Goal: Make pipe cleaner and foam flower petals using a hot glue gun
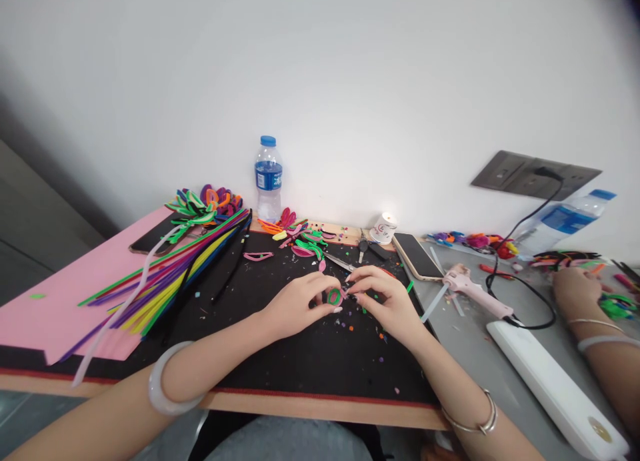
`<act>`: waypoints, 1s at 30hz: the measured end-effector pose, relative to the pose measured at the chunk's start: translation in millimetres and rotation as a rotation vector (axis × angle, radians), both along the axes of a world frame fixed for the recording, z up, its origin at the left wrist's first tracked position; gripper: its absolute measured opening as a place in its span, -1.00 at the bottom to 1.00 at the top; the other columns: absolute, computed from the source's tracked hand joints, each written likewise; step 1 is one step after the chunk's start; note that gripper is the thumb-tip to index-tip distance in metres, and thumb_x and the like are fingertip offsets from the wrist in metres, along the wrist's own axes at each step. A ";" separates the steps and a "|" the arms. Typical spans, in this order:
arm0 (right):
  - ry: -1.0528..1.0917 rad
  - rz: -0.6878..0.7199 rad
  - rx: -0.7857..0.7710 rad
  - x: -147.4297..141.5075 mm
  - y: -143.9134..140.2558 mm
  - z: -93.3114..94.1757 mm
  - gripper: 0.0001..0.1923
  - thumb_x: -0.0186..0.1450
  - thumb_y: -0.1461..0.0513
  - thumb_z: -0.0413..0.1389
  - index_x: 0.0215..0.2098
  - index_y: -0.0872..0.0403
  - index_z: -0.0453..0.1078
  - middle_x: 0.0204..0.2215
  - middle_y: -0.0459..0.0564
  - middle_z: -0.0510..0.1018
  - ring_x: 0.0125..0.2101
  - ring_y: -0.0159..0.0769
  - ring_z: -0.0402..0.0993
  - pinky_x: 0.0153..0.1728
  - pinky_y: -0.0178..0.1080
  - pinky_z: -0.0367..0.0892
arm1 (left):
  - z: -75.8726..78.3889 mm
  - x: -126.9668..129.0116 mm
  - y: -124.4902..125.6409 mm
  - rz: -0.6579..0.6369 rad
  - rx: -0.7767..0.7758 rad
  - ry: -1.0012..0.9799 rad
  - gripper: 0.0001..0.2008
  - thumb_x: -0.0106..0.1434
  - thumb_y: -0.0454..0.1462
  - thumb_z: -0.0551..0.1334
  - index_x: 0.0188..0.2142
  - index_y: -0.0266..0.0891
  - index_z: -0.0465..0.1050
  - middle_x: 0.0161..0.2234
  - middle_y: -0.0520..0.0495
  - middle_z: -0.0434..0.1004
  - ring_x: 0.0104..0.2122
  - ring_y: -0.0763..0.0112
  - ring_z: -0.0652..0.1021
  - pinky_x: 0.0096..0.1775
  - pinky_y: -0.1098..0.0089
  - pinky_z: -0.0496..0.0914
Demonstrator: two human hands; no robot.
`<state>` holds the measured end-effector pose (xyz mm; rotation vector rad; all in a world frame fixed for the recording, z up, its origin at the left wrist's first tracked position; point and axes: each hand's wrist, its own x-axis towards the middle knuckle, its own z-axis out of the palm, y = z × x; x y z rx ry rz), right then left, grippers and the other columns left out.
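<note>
Over the middle of the black mat (280,354), my left hand (300,304) pinches a small rolled piece of pipe cleaner (335,297), green and pink, between thumb and fingers. My right hand (387,303) is closed at the right side of the same piece, its fingertips on a pink bit. Just behind my hands lie scissors (340,263), their handles partly hidden by my right hand. Farther back are bent pipe-cleaner shapes (307,242) in green and pink, and a single pink loop (259,255) lies to the left.
Long coloured pipe cleaners (165,287) lie across pink card (115,261) at left. A water bottle (269,181) and paper cup (384,228) stand by the wall. Right are a phone (417,256), corded pink glue gun (477,293), white case (555,387) and another person's hand (577,291).
</note>
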<state>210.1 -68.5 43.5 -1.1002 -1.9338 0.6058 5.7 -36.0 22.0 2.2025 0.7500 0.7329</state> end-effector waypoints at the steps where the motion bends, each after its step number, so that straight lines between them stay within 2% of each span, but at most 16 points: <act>1: 0.001 -0.008 0.004 -0.1 -0.2 0.0 -0.86 0.19 0.35 0.11 -0.40 0.02 0.47 -0.26 0.00 0.48 -0.19 -0.24 0.42 -0.13 -0.16 0.31 | -0.3 0.0 0.1 0.001 0.002 0.002 -0.82 0.20 -0.25 0.18 -0.18 -0.17 0.35 -0.31 0.04 0.35 -0.47 0.55 0.43 -0.33 0.47 0.35; 30: 0.005 0.002 -0.018 -3.5 0.0 -5.2 -0.90 0.18 0.35 0.13 -0.44 0.04 0.42 -0.27 -0.01 0.47 -0.21 -0.26 0.42 -0.16 -0.19 0.30 | 0.7 0.1 0.9 0.007 0.017 -0.006 -0.83 0.19 -0.23 0.19 -0.20 -0.18 0.35 -0.32 0.03 0.36 -0.47 0.53 0.43 -0.34 0.47 0.35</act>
